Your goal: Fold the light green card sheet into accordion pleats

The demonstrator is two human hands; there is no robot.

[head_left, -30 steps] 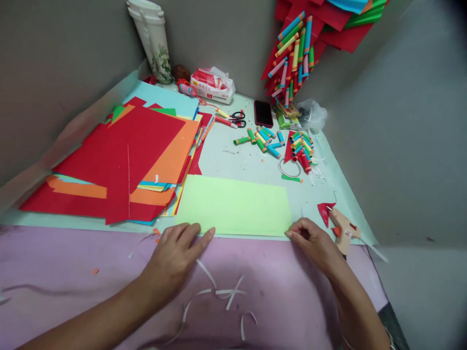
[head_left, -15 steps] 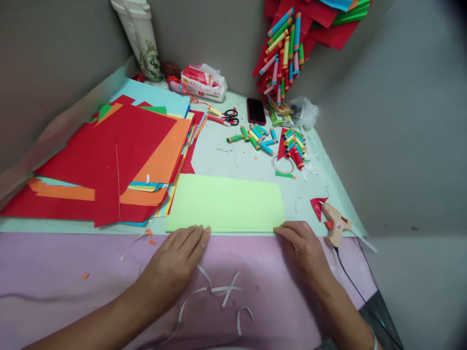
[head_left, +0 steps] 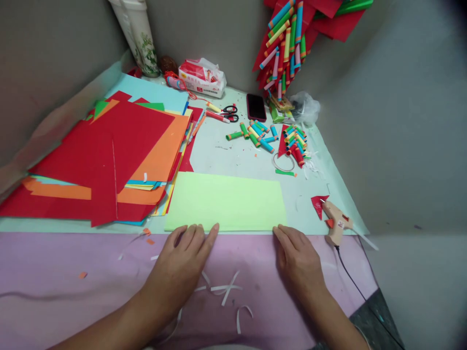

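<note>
Green sheet at 12 o'clock, long axis 9-to-3; left hand touching, fingers apart; right hand touching, grip unclear.

Both hands are palm down, backs up, well apart and about level with each other. The left hand has its fingers slightly bent and pointing forward, the thumb angled out to the right, its tip apart from theirs. The left forearm slants in from the lower left. The right hand points forward and a little left, its foremost tips close together, the other fingertips hard to make out. The right forearm reaches in from the lower right, bare like the left.
</note>
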